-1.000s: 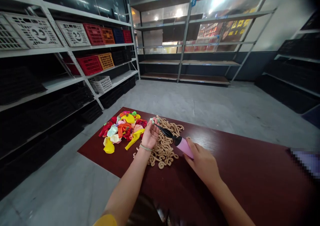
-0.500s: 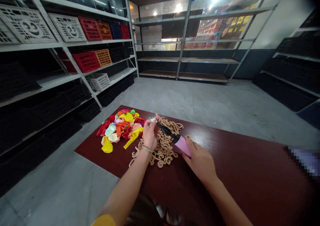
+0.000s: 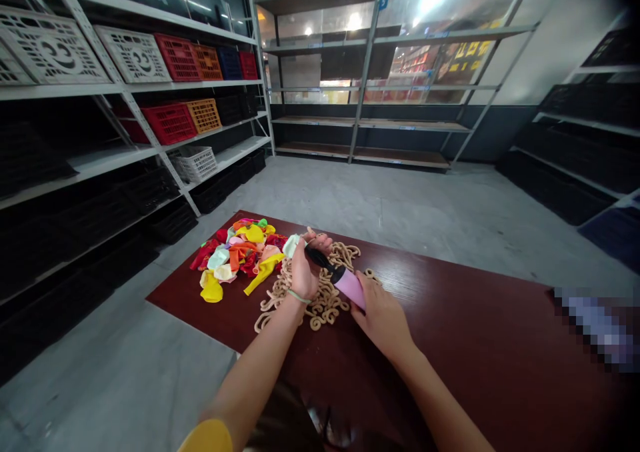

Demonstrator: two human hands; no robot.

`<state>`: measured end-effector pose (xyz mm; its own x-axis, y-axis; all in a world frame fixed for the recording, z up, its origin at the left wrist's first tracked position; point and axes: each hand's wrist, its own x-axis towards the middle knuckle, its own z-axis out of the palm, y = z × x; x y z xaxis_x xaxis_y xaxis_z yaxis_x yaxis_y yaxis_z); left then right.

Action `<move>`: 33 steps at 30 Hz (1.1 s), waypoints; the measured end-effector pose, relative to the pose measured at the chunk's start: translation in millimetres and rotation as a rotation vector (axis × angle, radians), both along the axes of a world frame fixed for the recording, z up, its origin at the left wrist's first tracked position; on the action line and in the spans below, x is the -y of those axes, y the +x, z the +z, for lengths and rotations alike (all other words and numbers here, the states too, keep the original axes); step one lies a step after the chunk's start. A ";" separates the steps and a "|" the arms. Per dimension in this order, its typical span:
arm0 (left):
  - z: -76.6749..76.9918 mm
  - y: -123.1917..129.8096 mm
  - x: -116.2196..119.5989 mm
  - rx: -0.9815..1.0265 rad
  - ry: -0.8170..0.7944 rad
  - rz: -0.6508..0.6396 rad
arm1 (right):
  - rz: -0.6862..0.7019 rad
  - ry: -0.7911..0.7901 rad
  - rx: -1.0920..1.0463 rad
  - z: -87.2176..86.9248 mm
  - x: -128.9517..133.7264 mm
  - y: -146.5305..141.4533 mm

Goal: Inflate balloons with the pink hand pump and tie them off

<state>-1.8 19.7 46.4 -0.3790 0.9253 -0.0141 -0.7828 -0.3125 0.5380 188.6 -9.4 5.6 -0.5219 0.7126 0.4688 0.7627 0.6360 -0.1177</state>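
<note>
Pale mint balloon [image 3: 292, 246] at left hand [image 3: 304, 273], poking out on its far left side. Pink-and-black pump [image 3: 349, 288]: black end against left palm, left fingers half-curled behind it; can't tell if pinching. Right hand [image 3: 384, 320] fingers wrapped round pink barrel. Brown curly pieces [image 3: 325, 305] below, balloon pile [image 3: 240, 255] left, dark red table [image 3: 460, 332].

Over my feed I see what looks like a storeroom: a metal rack [image 3: 57, 92] along the left of the frame carries plastic crates [image 3: 176, 59] in white, red, orange and blue, taller shelving [image 3: 361, 92] spans the top centre, another dark rack [image 3: 590, 123] fills the right edge, and plain grey floor [image 3: 400, 205] runs between.
</note>
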 end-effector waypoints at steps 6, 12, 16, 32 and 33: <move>26.1 9.4 -1.4 -0.051 0.036 0.212 | -0.057 -0.104 -0.011 9.4 2.9 4.3; 49.8 -19.1 -14.8 -0.118 -0.054 0.344 | -0.022 -0.124 -0.083 -2.6 6.5 0.3; 76.3 -64.7 -20.8 -0.114 -0.066 0.411 | -0.034 -0.117 -0.087 -3.6 7.2 3.0; -8.1 14.9 10.1 -0.161 -0.199 0.235 | -0.056 -0.118 0.099 8.6 34.0 21.8; -8.4 13.4 10.8 -0.161 -0.205 0.228 | -0.039 -0.135 0.099 6.0 39.6 31.4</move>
<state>11.6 8.9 38.0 -0.5880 0.8008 -0.1140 -0.6056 -0.3424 0.7183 220.0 -49.0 11.5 -0.5315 0.7863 0.3149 0.7986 0.5891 -0.1231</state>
